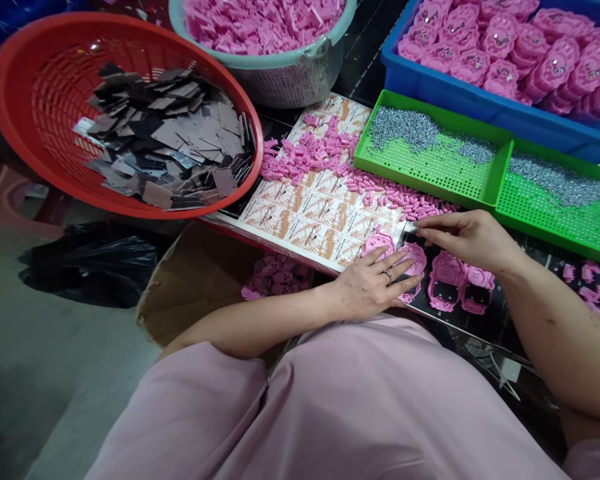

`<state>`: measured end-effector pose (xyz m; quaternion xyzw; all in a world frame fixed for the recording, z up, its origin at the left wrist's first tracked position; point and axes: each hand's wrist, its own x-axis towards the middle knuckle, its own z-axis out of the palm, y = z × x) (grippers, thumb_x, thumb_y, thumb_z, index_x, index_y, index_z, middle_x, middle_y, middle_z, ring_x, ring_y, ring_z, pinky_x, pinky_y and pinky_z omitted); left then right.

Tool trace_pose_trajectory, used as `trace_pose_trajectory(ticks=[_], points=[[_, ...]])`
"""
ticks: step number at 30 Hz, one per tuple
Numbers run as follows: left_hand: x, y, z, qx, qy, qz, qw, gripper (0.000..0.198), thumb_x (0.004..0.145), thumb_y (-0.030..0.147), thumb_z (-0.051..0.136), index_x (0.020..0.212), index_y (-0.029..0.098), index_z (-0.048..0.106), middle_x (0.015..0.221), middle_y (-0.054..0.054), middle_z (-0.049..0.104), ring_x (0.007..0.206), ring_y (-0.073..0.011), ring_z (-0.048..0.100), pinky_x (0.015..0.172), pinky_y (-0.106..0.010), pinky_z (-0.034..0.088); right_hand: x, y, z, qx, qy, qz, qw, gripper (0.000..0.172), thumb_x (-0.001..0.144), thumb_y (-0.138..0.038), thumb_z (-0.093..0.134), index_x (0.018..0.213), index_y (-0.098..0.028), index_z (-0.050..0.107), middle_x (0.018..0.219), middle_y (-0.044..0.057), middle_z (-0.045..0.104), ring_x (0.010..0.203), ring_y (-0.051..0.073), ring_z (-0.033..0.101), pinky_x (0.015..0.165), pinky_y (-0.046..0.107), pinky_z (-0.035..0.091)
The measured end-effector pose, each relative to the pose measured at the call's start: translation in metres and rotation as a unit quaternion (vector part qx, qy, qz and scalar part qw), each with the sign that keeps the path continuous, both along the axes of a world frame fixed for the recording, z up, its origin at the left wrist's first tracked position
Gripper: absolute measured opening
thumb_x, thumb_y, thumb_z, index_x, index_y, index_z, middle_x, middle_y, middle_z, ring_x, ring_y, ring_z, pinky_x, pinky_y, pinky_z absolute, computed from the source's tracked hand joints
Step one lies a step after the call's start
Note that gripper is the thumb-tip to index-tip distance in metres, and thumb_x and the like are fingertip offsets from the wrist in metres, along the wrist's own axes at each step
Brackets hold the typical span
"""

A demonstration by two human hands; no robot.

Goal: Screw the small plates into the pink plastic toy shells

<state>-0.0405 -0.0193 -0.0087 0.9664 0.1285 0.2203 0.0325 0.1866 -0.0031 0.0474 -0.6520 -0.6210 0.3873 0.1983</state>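
Observation:
My left hand (375, 280) lies with fingers spread on a round pink plastic housing (414, 261) at the table's near edge, pressing it down. My right hand (463, 235) is pinched on a small dark flat plate (409, 231), held just above that housing. Two more pink housings (446, 280) sit in a row to the right, each with a dark plate fitted inside. Small pink pieces (310, 155) are heaped on a printed sheet (305, 220) just beyond my hands.
A red basket (25, 113) of dark flat plates stands at the left. A grey basket (290, 73) of pink parts is behind. Two green trays (430, 180) hold tiny screws. A blue crate (450, 97) holds finished pink housings. A cardboard box (195, 280) with pink parts stands below the table.

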Motion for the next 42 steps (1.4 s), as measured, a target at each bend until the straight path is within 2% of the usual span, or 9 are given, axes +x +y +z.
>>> trace_pose_trajectory(ticks=[7, 15, 18, 21, 25, 30, 33, 36, 42], points=[[0.000, 0.000, -0.002, 0.004, 0.001, -0.007, 1.000, 0.041, 0.097, 0.043, 0.047, 0.127, 0.018, 0.060, 0.128, -0.010, 0.062, 0.124, -0.0244, 0.055, 0.107, -0.043, 0.041, -0.012, 0.005, -0.016, 0.024, -0.031, 0.027, 0.999, 0.024, 0.072, -0.044, 0.072, 0.077, -0.021, 0.075, 0.076, 0.002, 0.072, 0.066, 0.014, 0.063, 0.063, 0.026, 0.047], [0.000, 0.000, -0.003, 0.000, 0.006, -0.006, 1.000, 0.041, 0.097, 0.043, 0.045, 0.128, 0.018, 0.059, 0.129, -0.010, 0.061, 0.126, -0.0248, 0.054, 0.108, -0.043, 0.041, -0.023, 0.001, -0.020, 0.089, -0.186, 0.051, 0.977, 0.018, 0.078, -0.036, 0.069, 0.073, -0.018, 0.070, 0.076, 0.003, 0.067, 0.065, 0.013, 0.056, 0.062, 0.027, 0.039], [0.000, 0.000, -0.003, -0.004, 0.007, -0.009, 1.000, 0.041, 0.097, 0.042, 0.046, 0.128, 0.018, 0.058, 0.130, -0.010, 0.061, 0.127, -0.0248, 0.053, 0.109, -0.043, 0.040, -0.026, -0.002, -0.022, 0.096, -0.222, 0.044, 0.969, 0.022, 0.076, -0.039, 0.071, 0.081, -0.018, 0.067, 0.072, 0.002, 0.064, 0.062, 0.013, 0.054, 0.057, 0.026, 0.036], [-0.001, 0.000, -0.002, -0.007, 0.011, -0.006, 1.000, 0.042, 0.097, 0.042, 0.047, 0.130, 0.018, 0.057, 0.132, -0.010, 0.060, 0.128, -0.0247, 0.051, 0.110, -0.046, 0.037, -0.019, -0.003, -0.015, 0.121, -0.191, 0.009, 0.974, 0.028, 0.075, -0.040, 0.073, 0.091, -0.019, 0.066, 0.073, 0.001, 0.065, 0.061, 0.013, 0.055, 0.055, 0.026, 0.038], [-0.003, 0.001, 0.003, -0.022, 0.023, -0.008, 0.999, 0.042, 0.097, 0.042, 0.046, 0.131, 0.019, 0.055, 0.133, -0.009, 0.059, 0.129, -0.0243, 0.050, 0.114, -0.054, 0.029, 0.007, -0.005, 0.003, 0.204, -0.182, -0.045, 0.961, 0.020, 0.086, -0.037, 0.060, 0.094, -0.022, 0.071, 0.086, 0.004, 0.069, 0.074, 0.016, 0.062, 0.068, 0.030, 0.046], [0.010, -0.002, 0.012, -0.031, 0.011, -0.016, 0.999, 0.045, 0.096, 0.046, 0.046, 0.129, 0.016, 0.056, 0.133, -0.011, 0.059, 0.125, -0.0256, 0.052, 0.112, -0.054, 0.030, 0.017, -0.009, 0.002, 0.156, -0.305, 0.027, 0.939, 0.021, 0.087, -0.036, 0.058, 0.094, -0.023, 0.073, 0.094, 0.004, 0.070, 0.079, 0.018, 0.063, 0.066, 0.031, 0.044], [0.029, -0.008, 0.016, -0.023, -0.004, -0.048, 0.999, 0.043, 0.096, 0.042, 0.046, 0.127, 0.015, 0.059, 0.132, -0.010, 0.059, 0.126, -0.0250, 0.051, 0.112, -0.048, 0.033, 0.007, -0.009, -0.005, 0.147, -0.387, 0.090, 0.906, 0.027, 0.091, -0.035, 0.050, 0.101, -0.023, 0.071, 0.101, 0.006, 0.067, 0.085, 0.020, 0.061, 0.054, 0.029, 0.033], [0.046, -0.013, 0.016, -0.028, 0.022, -0.067, 0.997, 0.045, 0.094, 0.043, 0.051, 0.128, 0.014, 0.058, 0.132, -0.010, 0.059, 0.127, -0.0257, 0.051, 0.112, -0.046, 0.034, 0.003, -0.004, -0.008, 0.144, -0.426, 0.159, 0.879, 0.030, 0.093, -0.030, 0.043, 0.100, -0.022, 0.071, 0.095, 0.008, 0.065, 0.081, 0.019, 0.058, 0.050, 0.029, 0.023], [0.052, -0.014, 0.008, -0.001, 0.039, -0.061, 0.997, 0.036, 0.098, 0.030, 0.046, 0.128, 0.014, 0.057, 0.132, -0.011, 0.059, 0.124, -0.0220, 0.053, 0.112, -0.045, 0.035, 0.011, 0.007, -0.009, 0.161, -0.376, 0.183, 0.894, 0.030, 0.092, -0.032, 0.043, 0.098, -0.020, 0.070, 0.102, 0.010, 0.064, 0.083, 0.020, 0.058, 0.052, 0.029, 0.028]])
